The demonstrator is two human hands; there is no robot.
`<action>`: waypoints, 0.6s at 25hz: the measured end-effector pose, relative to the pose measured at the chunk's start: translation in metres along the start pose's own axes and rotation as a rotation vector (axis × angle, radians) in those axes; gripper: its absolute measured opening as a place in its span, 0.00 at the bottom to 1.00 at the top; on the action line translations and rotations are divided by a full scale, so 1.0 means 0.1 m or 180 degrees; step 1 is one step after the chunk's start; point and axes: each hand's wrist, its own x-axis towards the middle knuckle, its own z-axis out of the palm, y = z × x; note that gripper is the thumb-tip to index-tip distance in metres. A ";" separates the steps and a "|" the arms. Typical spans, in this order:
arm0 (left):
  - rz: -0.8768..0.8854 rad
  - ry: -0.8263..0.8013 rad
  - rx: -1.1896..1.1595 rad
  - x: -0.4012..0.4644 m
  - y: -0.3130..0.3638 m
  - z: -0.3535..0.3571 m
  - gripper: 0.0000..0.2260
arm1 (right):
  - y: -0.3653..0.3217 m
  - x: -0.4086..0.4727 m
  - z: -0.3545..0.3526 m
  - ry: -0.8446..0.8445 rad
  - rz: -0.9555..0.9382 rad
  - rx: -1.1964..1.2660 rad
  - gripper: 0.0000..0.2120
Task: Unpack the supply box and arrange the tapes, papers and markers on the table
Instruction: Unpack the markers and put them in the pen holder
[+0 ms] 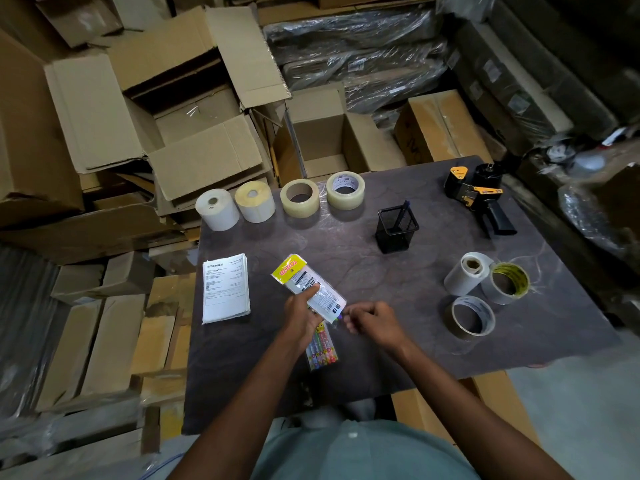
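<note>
Left hand [302, 315] pins the marker pack [311, 292] mid-table w/ curled fingers, right hand [372, 322] pinches its open end, so a hard tug could spill markers twd the paper stack [227, 289].

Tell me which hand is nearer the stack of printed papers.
Left. The left hand grips the marker pack just right of the paper stack; the right hand lies farther right, beyond the pack, fingers curled at its lower end.
</note>
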 end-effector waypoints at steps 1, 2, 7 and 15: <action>0.0052 -0.0028 -0.0007 -0.01 0.00 0.02 0.16 | -0.03 0.00 0.03 0.0007 0.0281 0.0548 0.11; 0.0118 -0.0046 0.0002 -0.03 0.01 0.05 0.16 | -0.06 0.00 0.06 0.0009 0.0535 0.0935 0.11; 0.0597 -0.0353 0.0614 -0.12 -0.04 0.18 0.11 | -0.13 0.06 0.15 0.0037 0.1340 0.2066 0.15; 0.0920 -0.0610 0.1641 -0.20 -0.11 0.26 0.24 | -0.11 0.14 0.13 0.0227 0.1664 0.2942 0.17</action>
